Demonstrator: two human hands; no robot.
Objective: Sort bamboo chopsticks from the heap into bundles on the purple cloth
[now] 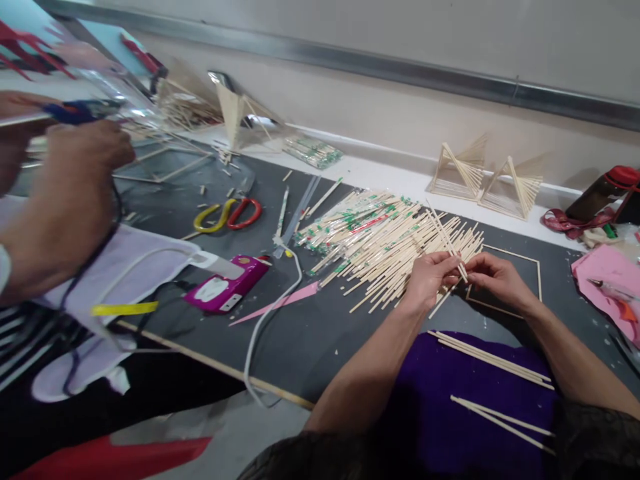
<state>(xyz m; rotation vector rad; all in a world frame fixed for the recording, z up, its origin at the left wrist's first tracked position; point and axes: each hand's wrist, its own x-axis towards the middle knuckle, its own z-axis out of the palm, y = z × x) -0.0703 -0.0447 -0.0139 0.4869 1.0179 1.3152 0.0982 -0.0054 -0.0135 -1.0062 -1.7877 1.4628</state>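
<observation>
While the left hand (431,275) is pinching a few thin sticks (443,233), the right hand (495,277) is curling its fingers by their low end. Beside the right hand, a flat stick square (539,280) is lying, looking mostly made. Beyond the hands, two stick shapes (459,171) are standing, seemingly finished. Many loose sticks (385,247) are sitting unused, crowding the left hand. Farther left, scissors (230,212) are lying.

Looks like bare wood, pale and dull, on the sticks (390,263) in the middle of the frame. Looks like smooth, shiny plastic on the purple box (240,283) left of there, and crinkly, see-through plastic on the packet (314,155) at upper middle. Seems soft and matt on the purple cloth (445,377) at lower right, flat and dull on the dark tabletop (305,347), and like smooth metal on the long strip (350,61) along the top.
</observation>
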